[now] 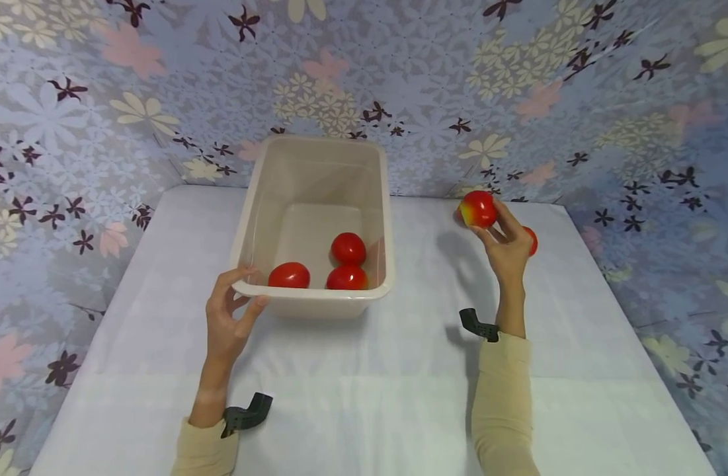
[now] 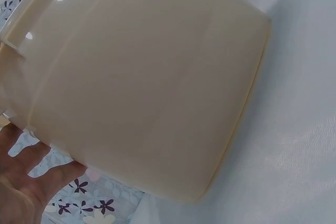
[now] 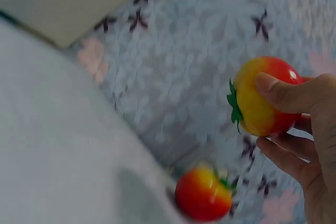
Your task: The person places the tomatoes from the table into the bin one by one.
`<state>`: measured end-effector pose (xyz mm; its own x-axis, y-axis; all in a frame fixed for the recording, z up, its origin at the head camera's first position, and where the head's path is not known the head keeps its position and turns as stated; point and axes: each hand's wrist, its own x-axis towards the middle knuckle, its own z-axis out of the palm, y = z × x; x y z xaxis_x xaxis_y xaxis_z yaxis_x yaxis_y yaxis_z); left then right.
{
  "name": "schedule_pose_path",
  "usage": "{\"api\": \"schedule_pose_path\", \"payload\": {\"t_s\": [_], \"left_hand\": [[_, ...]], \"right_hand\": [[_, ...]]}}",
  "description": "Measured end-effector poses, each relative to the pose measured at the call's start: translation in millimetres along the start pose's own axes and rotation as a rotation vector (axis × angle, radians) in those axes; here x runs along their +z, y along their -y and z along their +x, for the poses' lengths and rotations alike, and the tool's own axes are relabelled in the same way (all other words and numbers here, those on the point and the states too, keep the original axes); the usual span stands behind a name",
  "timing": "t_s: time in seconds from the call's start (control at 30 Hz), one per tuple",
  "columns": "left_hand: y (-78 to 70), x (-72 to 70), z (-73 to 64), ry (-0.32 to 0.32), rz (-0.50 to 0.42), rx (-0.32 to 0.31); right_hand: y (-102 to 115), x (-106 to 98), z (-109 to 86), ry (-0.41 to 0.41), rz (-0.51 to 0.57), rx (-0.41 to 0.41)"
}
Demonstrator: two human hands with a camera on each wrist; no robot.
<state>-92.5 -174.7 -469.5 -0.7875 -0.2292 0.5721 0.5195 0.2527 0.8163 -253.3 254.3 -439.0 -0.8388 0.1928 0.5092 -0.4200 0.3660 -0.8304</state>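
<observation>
My right hand [image 1: 508, 254] holds a red and yellow tomato [image 1: 479, 209] above the far right of the table. In the right wrist view, thumb and fingers grip this tomato [image 3: 252, 98], its green leaves facing left. A second tomato [image 3: 203, 194] lies below it on the table. Another tomato [image 1: 531, 241] shows partly behind the right hand in the head view. At the near left corner of a beige plastic bin [image 1: 316, 291], my left hand [image 1: 228, 320] grips the rim. Inside the bin lie three tomatoes, one of them [image 1: 348, 249] farther back. The left wrist view shows the bin's outer wall [image 2: 147, 82].
A white cloth [image 1: 364, 410] covers the table. Flower-patterned fabric [image 1: 423, 99] rises behind the table and along both sides. The bin stands left of centre near the back edge.
</observation>
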Motion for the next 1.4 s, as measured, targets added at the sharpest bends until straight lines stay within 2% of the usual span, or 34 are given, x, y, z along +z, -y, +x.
{"api": "schedule_pose_path", "payload": {"t_s": [0.17, 0.27, 0.47, 0.73, 0.97, 1.17, 1.4], "left_hand": [[-1.2, 3.6, -4.6, -0.005, -0.017, -0.006], [-2.4, 5.9, -4.6, 0.0, -0.027, 0.006], [-3.0, 2.9, -1.2, -0.002, -0.026, 0.006], [-1.3, 0.1, 0.5, 0.002, -0.008, 0.001], [0.2, -1.7, -0.8, 0.001, -0.004, 0.008], [-0.3, -2.2, -0.2, 0.006, 0.003, -0.001], [-1.9, -0.6, 0.6, 0.002, 0.004, 0.002]], "right_hand": [[28, 9, -0.9, 0.017, 0.047, -0.079], [38, 16, 0.0, 0.037, 0.127, -0.135], [60, 38, -6.4, 0.135, 0.303, -0.227], [86, 61, -22.1, 0.235, 0.454, -0.253], [102, 73, -34.8, 0.312, 0.578, -0.272], [108, 84, -43.4, 0.398, 0.607, -0.262], [108, 94, -50.7, 0.481, 0.547, -0.247]]}}
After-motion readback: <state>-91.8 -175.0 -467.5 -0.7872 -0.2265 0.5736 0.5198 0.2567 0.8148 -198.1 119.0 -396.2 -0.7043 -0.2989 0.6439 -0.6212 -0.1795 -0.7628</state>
